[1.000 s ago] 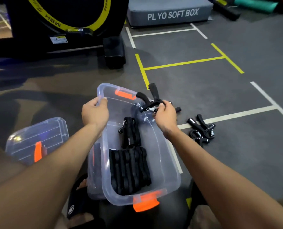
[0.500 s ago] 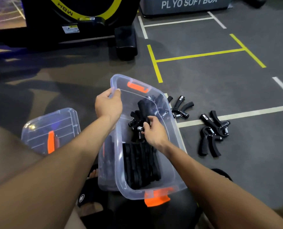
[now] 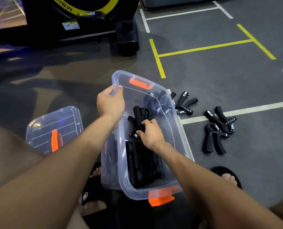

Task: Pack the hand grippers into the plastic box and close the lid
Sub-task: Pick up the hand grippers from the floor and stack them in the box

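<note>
Steadying the clear plastic box with orange latches (image 3: 178, 129), the left hand (image 3: 110, 103) curls its fingers and thumb over the far left rim, while the right hand (image 3: 151, 133) reaches inside and pinches a black spring hand gripper (image 3: 138, 120) near its metal knob, holding it among others at the middle of the box. A likely slip: the box looks tilted, propped toward the person, so letting go of the rim could tip it and spill the load. The springs and curved handles could also hook on each other, leaving the held gripper sitting proud and keeping the lid from seating later. Inside the box, a neat row of black foam-handled grippers (image 3: 142, 164) fills the near end, and a looser cluster lies at the far right corner. More black grippers wait on the grey floor: one pair just beside the right wall (image 3: 184, 103), another heap further right (image 3: 217, 128). The clear lid with an orange latch (image 3: 54, 128) lies apart on the left.
</note>
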